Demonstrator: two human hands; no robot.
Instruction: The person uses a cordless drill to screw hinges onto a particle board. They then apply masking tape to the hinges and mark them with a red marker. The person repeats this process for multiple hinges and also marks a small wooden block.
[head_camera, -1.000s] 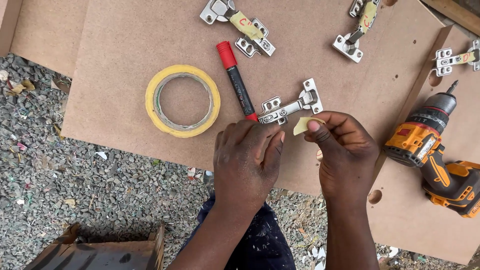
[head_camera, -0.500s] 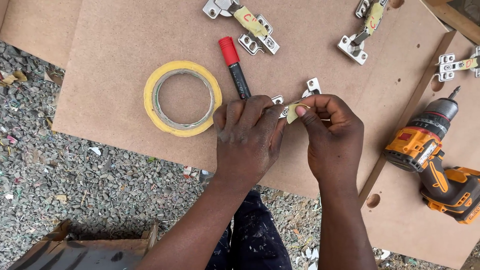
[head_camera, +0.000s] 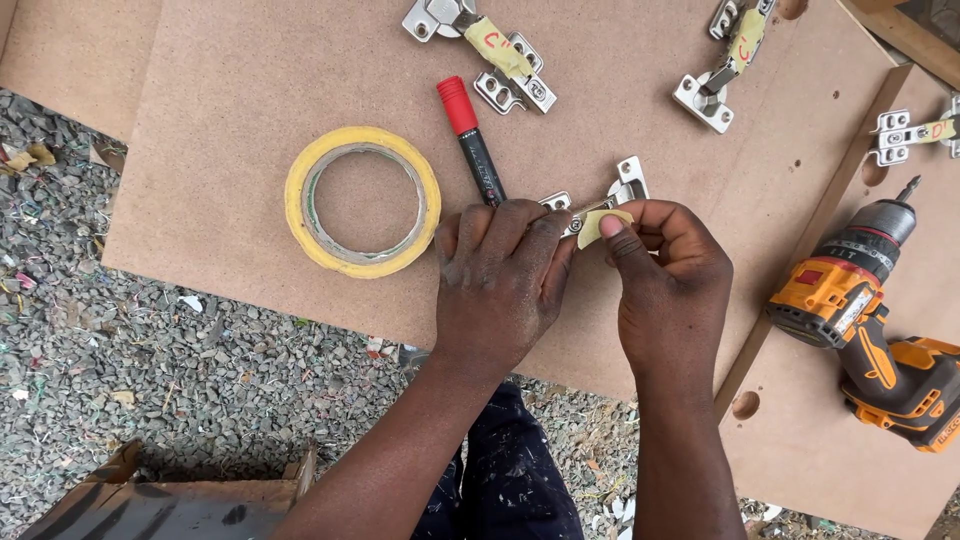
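The left hand (head_camera: 500, 285) lies palm-down on the brown board (head_camera: 250, 90), fingers curled, with its fingertips pressing on the near end of a metal cabinet hinge (head_camera: 610, 195). The right hand (head_camera: 670, 285) pinches a small piece of yellow tape (head_camera: 598, 225) between thumb and forefinger — closed on the tape, which touches the hinge arm just beyond the left fingertips.

Compared with a second ago, both hands have moved forward onto the hinge: the tape piece was then held clear of the metal, just short of it, and is now laid against it. The hinge itself lies where it did then.

Relative to the grip:
- A marker with a red cap (head_camera: 472, 140) lies just to the left, its dark barrel ending at the left knuckles.
- A roll of yellow tape (head_camera: 362, 200) lies flat further left, near but apart from the left hand.
- Two taped hinges lie beyond the grip, one left of centre (head_camera: 485, 45), one right (head_camera: 725, 60); a third (head_camera: 915, 135) sits on the adjoining board.
- An orange cordless drill (head_camera: 860, 310) lies to the right, apart from the right hand.
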